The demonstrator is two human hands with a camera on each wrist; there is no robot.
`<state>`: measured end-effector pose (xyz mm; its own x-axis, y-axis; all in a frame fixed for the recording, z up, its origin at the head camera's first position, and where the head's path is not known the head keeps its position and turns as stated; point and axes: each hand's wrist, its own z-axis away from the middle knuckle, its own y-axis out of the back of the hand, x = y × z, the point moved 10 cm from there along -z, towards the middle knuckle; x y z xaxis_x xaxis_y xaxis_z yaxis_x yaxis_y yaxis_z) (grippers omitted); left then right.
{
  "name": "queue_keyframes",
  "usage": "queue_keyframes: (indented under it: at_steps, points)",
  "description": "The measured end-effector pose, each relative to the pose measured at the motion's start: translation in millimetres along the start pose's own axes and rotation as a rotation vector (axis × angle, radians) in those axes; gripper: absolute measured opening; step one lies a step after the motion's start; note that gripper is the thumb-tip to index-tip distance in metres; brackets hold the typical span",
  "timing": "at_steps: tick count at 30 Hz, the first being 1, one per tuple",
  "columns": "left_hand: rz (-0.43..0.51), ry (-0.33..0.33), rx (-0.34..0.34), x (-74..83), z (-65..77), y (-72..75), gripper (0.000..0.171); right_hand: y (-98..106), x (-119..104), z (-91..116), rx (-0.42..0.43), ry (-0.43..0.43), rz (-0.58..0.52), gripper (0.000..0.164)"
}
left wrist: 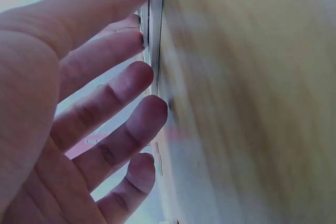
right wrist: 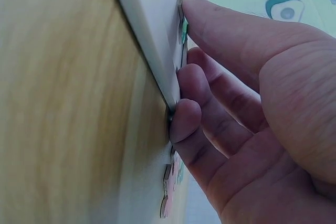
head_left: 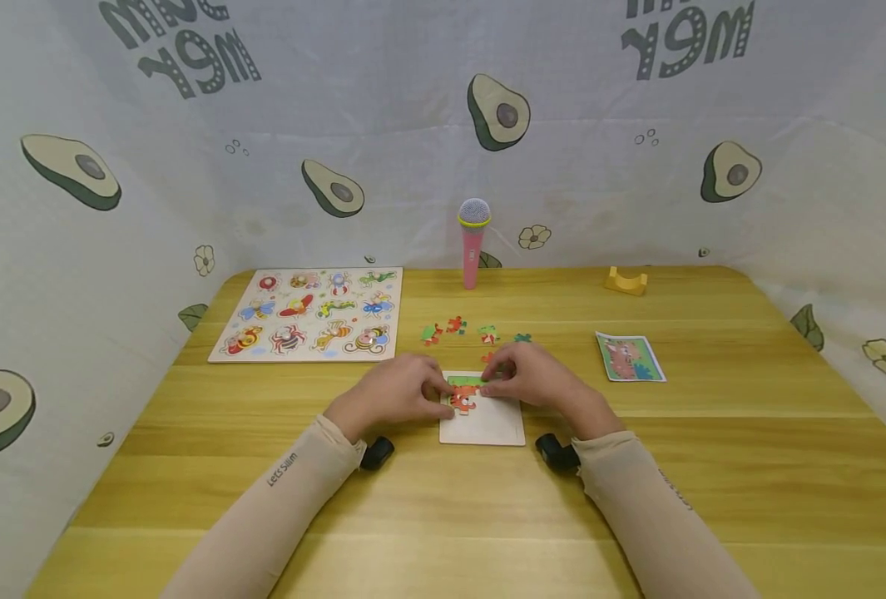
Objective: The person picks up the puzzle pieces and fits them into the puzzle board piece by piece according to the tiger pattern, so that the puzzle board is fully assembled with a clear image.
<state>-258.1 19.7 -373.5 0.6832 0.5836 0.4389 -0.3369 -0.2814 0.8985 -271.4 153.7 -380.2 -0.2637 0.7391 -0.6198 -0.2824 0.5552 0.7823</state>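
A small white puzzle board [head_left: 483, 428] lies in front of me, with joined orange and green jigsaw pieces [head_left: 462, 401] on its upper left part. My left hand [head_left: 401, 391] is at the board's left side, its thumb and index finger spread beside the joined pieces; in the left wrist view the other fingers [left wrist: 148, 111] stretch loosely by the board's edge. My right hand [head_left: 536, 381] pinches a jigsaw piece [right wrist: 181, 19] at the board's upper part between thumb and index finger, its index fingertip mostly hidden. Its other fingers touch the board's edge.
Loose jigsaw pieces [head_left: 456, 324] lie just beyond the board. A wooden insect puzzle [head_left: 323, 305] is at back left, a pink toy microphone [head_left: 472, 258] stands at the back. A picture card [head_left: 630, 358] and a yellow curved block [head_left: 626, 283] lie to the right.
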Motion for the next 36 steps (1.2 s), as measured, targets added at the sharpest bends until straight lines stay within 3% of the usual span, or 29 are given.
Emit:
queue_keyframes:
  at_steps: [13, 20, 30, 36]
  points:
    - [-0.034, 0.004, -0.024, 1.9, 2.8, -0.4, 0.038, -1.0, -1.8, 0.5, -0.003, 0.002, 0.006, 0.009]
    - [-0.119, -0.073, 0.011, 14.3, 1.4, 0.6, 0.033, -0.3, -1.2, 1.3, -0.001, 0.002, -0.006, 0.009]
    - [-0.123, -0.184, -0.016, 26.1, 2.7, -5.8, 0.027, -0.6, -1.4, 1.8, 0.003, 0.018, -0.017, 0.008]
    - [-0.253, -0.286, 0.013, 35.9, 4.2, -6.1, 0.024, -0.3, -2.8, 0.6, 0.006, 0.031, -0.005, 0.008]
